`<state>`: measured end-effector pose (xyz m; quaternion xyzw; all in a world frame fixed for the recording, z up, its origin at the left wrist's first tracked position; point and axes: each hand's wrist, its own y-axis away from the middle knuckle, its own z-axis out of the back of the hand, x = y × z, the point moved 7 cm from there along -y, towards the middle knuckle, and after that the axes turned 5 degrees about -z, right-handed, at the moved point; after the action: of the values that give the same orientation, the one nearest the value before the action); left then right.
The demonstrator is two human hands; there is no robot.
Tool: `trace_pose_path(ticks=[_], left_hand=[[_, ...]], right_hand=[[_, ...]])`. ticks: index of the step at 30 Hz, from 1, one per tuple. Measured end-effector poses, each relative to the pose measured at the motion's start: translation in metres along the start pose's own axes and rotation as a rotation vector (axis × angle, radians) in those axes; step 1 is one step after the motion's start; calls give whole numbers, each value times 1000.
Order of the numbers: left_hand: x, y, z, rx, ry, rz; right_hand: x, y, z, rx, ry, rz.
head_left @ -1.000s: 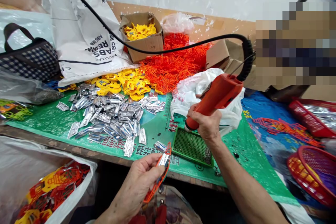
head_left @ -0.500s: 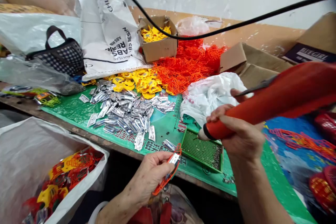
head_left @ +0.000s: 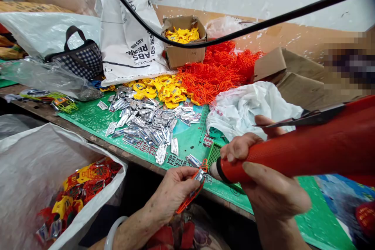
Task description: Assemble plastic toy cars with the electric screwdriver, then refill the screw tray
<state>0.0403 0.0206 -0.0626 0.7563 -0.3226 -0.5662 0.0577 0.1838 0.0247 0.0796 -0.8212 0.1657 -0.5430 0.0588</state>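
Note:
My left hand (head_left: pixel 175 187) pinches a small orange plastic frame (head_left: pixel 185 204) with a silvery metal plate (head_left: pixel 200 175) on it, just off the table's front edge. Wrapped round a red electric screwdriver (head_left: pixel 263 160) is my right hand (head_left: pixel 272 187). The screwdriver's pale tip points left and meets the upper end of the held part; whether a screw is there I cannot make out. Behind the tip lies a green perforated tray (head_left: pixel 215 152), largely covered by the tool and my right hand. A heap of silvery plates (head_left: pixel 149 121) lies further left.
Yellow plastic parts (head_left: pixel 166 88) and tangled orange frames (head_left: pixel 216 74) lie at the back, beside a cardboard box (head_left: pixel 187 56) of yellow parts. An open white sack (head_left: pixel 26 164) with assembled pieces stands at left. A black cable (head_left: pixel 234 39) crosses above. A white plastic bag (head_left: pixel 252 105) lies behind my right hand.
My right hand has brought the screwdriver from over the green tray down and left to the part in my left hand. The view has shifted slightly.

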Motion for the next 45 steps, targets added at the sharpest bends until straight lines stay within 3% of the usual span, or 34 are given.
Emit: trace_pose_path(ticks=[13, 26, 34, 37, 40, 45], left_hand=[[-6, 4, -3, -14, 8, 8], [16, -2, 2, 0, 108, 39], [-2, 6, -4, -18, 102, 17], [-14, 6, 0, -79, 66, -32], [-21, 4, 9, -131, 33, -83], [-19, -1, 14, -79, -95, -125]], right_hand=[[-8, 5, -1, 30, 19, -12], [-14, 5, -1, 52, 84, 8], [-11, 7, 1, 43, 74, 40], [-1, -5, 15, -40, 60, 92], [3, -23, 43, -195, 105, 184], [-21, -47, 87, -360, 276, 175]])
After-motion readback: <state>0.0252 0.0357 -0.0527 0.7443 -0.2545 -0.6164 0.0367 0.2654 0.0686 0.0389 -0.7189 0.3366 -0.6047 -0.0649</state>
